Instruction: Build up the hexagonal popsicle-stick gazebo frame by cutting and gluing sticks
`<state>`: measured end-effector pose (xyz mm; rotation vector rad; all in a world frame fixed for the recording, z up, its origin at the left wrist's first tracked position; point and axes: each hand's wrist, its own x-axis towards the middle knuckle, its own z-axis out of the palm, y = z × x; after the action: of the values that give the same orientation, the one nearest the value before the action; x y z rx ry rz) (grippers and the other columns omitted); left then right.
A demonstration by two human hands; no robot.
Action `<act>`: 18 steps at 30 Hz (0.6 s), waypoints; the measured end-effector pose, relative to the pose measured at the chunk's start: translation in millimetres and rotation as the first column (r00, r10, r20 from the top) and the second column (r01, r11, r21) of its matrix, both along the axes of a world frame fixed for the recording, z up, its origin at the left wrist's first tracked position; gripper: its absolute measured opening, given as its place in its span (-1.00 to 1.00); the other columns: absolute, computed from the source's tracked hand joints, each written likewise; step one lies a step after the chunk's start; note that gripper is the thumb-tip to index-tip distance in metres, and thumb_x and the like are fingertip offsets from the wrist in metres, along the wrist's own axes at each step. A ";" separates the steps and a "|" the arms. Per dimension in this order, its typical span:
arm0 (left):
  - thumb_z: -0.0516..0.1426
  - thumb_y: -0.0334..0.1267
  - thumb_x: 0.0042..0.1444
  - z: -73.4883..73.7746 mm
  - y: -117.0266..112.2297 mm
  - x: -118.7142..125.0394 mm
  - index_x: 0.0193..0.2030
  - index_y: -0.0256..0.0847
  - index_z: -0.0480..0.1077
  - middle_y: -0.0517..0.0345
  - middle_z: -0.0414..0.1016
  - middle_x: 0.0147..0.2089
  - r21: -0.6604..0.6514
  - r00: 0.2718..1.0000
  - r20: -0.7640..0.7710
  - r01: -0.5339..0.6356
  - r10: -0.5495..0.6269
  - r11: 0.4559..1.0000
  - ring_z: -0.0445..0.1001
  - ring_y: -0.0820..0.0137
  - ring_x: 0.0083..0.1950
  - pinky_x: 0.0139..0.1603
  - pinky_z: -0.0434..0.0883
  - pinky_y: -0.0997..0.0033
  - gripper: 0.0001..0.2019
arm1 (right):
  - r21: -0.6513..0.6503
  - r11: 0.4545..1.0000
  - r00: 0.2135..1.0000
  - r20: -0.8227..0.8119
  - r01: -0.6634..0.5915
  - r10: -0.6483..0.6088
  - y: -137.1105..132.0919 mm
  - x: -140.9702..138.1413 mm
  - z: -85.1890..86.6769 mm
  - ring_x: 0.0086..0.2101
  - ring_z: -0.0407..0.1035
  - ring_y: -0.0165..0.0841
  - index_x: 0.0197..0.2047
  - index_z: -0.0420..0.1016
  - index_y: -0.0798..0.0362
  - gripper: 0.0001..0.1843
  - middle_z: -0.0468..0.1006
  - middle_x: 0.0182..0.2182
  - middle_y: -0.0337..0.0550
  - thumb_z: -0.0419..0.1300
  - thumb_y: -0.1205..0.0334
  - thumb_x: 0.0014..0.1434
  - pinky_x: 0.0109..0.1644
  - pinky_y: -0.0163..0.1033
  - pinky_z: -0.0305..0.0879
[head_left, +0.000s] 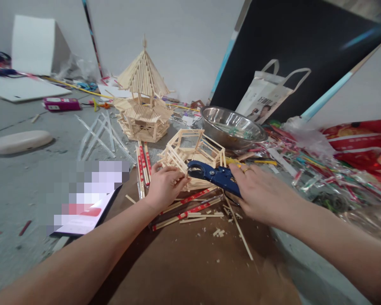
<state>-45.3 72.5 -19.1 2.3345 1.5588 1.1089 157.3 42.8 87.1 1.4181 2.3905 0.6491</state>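
My right hand (257,190) is wrapped round the handles of a blue hand cutter (220,177). The cutter's curved jaws point left, close to the fingertips of my left hand (167,186). Those fingers are pinched together at the left front of a many-sided frame of thin wooden sticks (195,135); what they hold is too small and hidden to make out. The frame stands low, its front partly covered by my hands and the cutter. Beneath it, red-wrapped chopsticks (190,208) and cut stick pieces (220,233) lie on a brown board (190,262).
A stick-built pavilion with a pointed roof (144,80) stands behind. To its right is a steel bowl (235,127), with a white bag (266,93) beyond. A lit phone (92,212) lies left, near clear glue sticks (101,131). Wrappers (305,169) litter the right.
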 end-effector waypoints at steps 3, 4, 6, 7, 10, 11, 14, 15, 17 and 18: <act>0.01 -0.11 0.03 0.8 -0.3 0.3 -0.55 -0.14 0.39 0.23 0.51 -0.40 0.001 1.000 -0.003 0.000 0.000 1.000 0.42 0.42 -0.26 -0.02 0.01 0.18 -0.74 | -0.002 1.000 1.000 -0.012 -0.002 0.002 1.1 0.3 -0.6 -0.31 0.25 -0.21 0.03 0.15 0.33 -0.46 0.40 -0.36 0.08 0.00 0.28 -0.06 -0.29 -0.19 0.14; 0.00 -0.12 0.04 0.9 -0.3 0.4 -0.55 -0.14 0.39 0.23 0.51 -0.40 0.001 1.000 -0.003 0.000 0.000 1.000 0.42 0.42 -0.26 -0.02 0.00 0.19 -0.74 | -0.004 1.000 1.000 -0.011 -0.002 0.002 1.4 0.3 -0.8 -0.32 0.25 -0.22 0.02 0.16 0.32 -0.46 0.40 -0.36 0.07 0.00 0.28 -0.06 -0.29 -0.19 0.13; 0.00 -0.12 0.04 0.8 -0.3 0.4 -0.55 -0.15 0.39 0.23 0.51 -0.40 0.002 1.000 -0.001 -0.003 0.003 1.000 0.42 0.42 -0.26 -0.02 0.00 0.19 -0.74 | -0.005 1.000 1.000 -0.007 -0.003 0.003 1.9 0.2 -1.1 -0.33 0.25 -0.23 -0.01 0.18 0.30 -0.49 0.40 -0.37 0.06 0.01 0.28 -0.07 -0.31 -0.20 0.12; 0.01 -0.12 0.04 0.6 -0.4 0.4 -0.55 -0.14 0.39 0.23 0.51 -0.39 0.003 1.000 0.000 -0.005 0.005 1.000 0.42 0.43 -0.26 -0.02 0.00 0.20 -0.74 | -0.005 1.000 1.000 -0.006 -0.003 0.003 2.1 0.1 -1.2 -0.34 0.25 -0.23 -0.03 0.19 0.30 -0.50 0.40 -0.38 0.05 0.01 0.28 -0.07 -0.32 -0.21 0.12; 0.01 -0.11 0.03 0.3 -0.8 0.2 -0.55 -0.14 0.39 0.22 0.51 -0.38 0.001 1.000 0.007 -0.006 0.006 1.000 0.42 0.43 -0.26 -0.03 0.01 0.20 -0.74 | -0.006 1.000 1.000 -0.016 0.005 -0.005 2.4 -0.1 -1.3 -0.36 0.25 -0.24 -0.08 0.23 0.26 -0.56 0.39 -0.40 0.02 0.01 0.28 -0.08 -0.35 -0.22 0.10; 0.01 -0.11 0.03 0.4 -1.0 0.2 -0.55 -0.14 0.40 0.23 0.51 -0.38 -0.001 1.000 0.009 -0.005 0.005 1.000 0.42 0.43 -0.26 -0.02 0.00 0.20 -0.74 | -0.007 1.000 1.000 -0.022 0.010 -0.010 2.4 -0.2 -1.3 -0.37 0.25 -0.25 -0.10 0.24 0.25 -0.58 0.39 -0.41 0.02 0.02 0.28 -0.08 -0.36 -0.22 0.10; 0.00 -0.12 0.04 1.0 -1.2 0.4 -0.55 -0.14 0.39 0.23 0.51 -0.40 -0.010 1.000 0.013 0.002 -0.002 1.000 0.42 0.43 -0.27 -0.02 0.00 0.20 -0.74 | -0.008 1.000 0.999 -0.037 0.016 -0.016 2.3 -0.8 -1.5 -0.39 0.25 -0.26 -0.16 0.25 0.22 -0.64 0.38 -0.43 -0.01 0.03 0.27 -0.07 -0.39 -0.23 0.08; 0.00 -0.13 0.04 1.2 -1.2 0.4 -0.55 -0.14 0.39 0.24 0.51 -0.40 -0.011 1.000 0.014 0.003 -0.003 1.000 0.42 0.43 -0.27 -0.03 0.00 0.20 -0.74 | -0.007 1.000 0.999 -0.040 0.019 -0.019 2.3 -1.1 -1.5 -0.39 0.26 -0.26 -0.17 0.26 0.21 -0.65 0.38 -0.43 -0.01 0.03 0.26 -0.08 -0.39 -0.23 0.08; 0.00 -0.13 0.04 1.1 -0.9 0.5 -0.56 -0.15 0.39 0.24 0.51 -0.40 -0.010 1.000 0.014 0.001 -0.001 1.000 0.42 0.44 -0.29 -0.03 0.00 0.20 -0.74 | -0.010 0.999 0.999 -0.044 0.030 -0.031 2.4 -1.5 -1.6 -0.40 0.26 -0.26 -0.20 0.26 0.19 -0.67 0.38 -0.44 -0.03 0.04 0.26 -0.08 -0.40 -0.23 0.08; 0.01 -0.13 0.04 0.9 -0.8 0.4 -0.56 -0.15 0.39 0.24 0.50 -0.40 -0.009 1.000 0.015 0.000 0.000 1.000 0.42 0.44 -0.29 -0.03 0.00 0.20 -0.74 | -0.011 0.999 0.998 -0.044 0.036 -0.037 2.6 -1.6 -1.6 -0.40 0.26 -0.26 -0.21 0.26 0.19 -0.69 0.39 -0.45 -0.03 0.04 0.26 -0.08 -0.40 -0.23 0.08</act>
<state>-44.9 71.7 -18.2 2.3150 1.5559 1.1148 155.7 45.4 85.5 1.4831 2.3920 0.6018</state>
